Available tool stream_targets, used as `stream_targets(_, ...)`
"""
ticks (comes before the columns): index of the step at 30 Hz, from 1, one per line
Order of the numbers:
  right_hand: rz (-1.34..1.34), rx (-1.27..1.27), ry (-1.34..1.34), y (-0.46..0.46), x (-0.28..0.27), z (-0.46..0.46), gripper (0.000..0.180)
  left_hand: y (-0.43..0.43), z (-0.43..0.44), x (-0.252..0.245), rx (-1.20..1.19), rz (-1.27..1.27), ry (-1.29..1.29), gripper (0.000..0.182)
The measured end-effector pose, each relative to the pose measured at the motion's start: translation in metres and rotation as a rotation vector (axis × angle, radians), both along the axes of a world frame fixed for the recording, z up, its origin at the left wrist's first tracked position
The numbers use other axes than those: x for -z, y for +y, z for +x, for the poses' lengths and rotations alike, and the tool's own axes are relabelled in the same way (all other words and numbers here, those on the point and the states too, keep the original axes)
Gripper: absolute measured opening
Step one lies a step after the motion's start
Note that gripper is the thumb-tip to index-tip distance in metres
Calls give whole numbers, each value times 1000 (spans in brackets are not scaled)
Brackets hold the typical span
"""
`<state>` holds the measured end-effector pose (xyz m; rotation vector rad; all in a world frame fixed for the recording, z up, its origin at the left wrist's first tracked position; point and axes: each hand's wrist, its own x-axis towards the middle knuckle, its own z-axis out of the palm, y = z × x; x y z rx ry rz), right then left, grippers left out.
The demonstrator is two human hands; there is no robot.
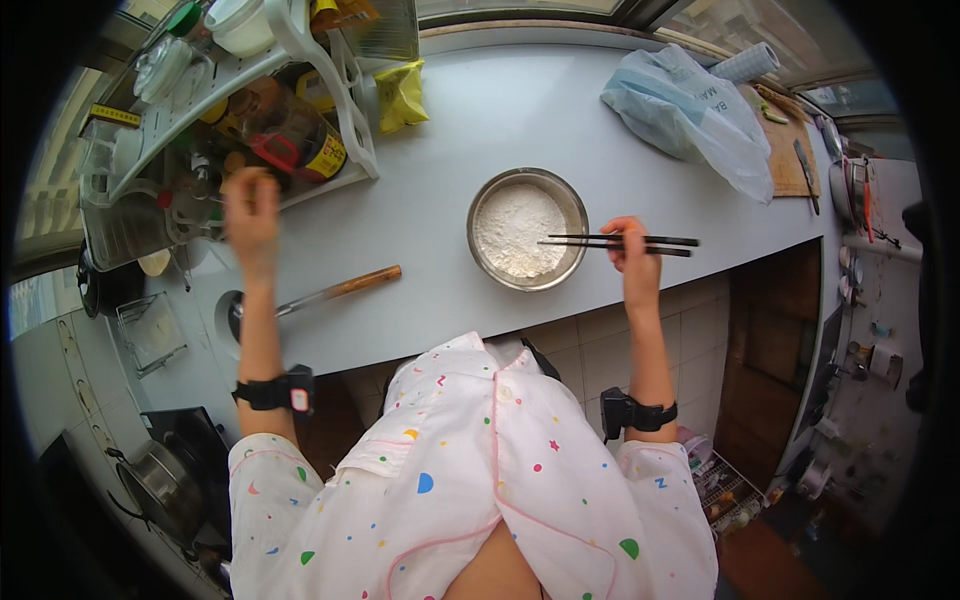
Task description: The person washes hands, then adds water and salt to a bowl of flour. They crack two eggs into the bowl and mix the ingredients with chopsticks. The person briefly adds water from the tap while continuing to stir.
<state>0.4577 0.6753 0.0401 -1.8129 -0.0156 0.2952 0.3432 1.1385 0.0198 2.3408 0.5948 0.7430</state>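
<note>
A metal bowl [527,229] holding white flour [521,225] stands on the pale countertop in front of me. At its right, my right hand [634,244] holds a pair of dark chopsticks [667,246], whose tips reach over the flour. My left hand [253,214] is raised near the front of the shelf rack at the left, blurred, and whether it holds anything cannot be made out. Below and to the right of it lies a ladle with a wooden handle [364,283], its bowl end resting in a round white dish and partly hidden behind my left forearm.
A white shelf rack [360,142] with bottles and jars stands at the left, a yellow packet [401,97] beside it. At the right are a plastic bag [686,112], a paper roll [750,61] and a cutting board [787,154] with a knife [806,172].
</note>
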Motion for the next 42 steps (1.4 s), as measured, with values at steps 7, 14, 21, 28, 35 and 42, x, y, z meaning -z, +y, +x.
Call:
stream_targets(7, -416, -523, -174, 4, 14, -27, 8, -196, 0, 87, 356, -1049, 648, 31)
stream_targets(14, -253, -261, 86, -3, 12, -12, 11, -240, 19, 85, 200, -1514, 746, 55)
stream_targets(21, -183, -227, -202, 18, 21, 13, 13, -253, 25, 82, 147, -1566, 665, 47)
stream_targets(28, -327, -288, -298, 33, 17, -28, 8, -240, 26, 89, 156, -1494, 663, 43)
stream_targets(35, -231, -215, -146, 41, 10, -44, 9, -238, 29, 64, 336, -1410, 749, 43)
stream_targets(42, -226, 144, 54, -52, -37, -63, 13, -279, 49, 36, 547, -1313, 864, 47)
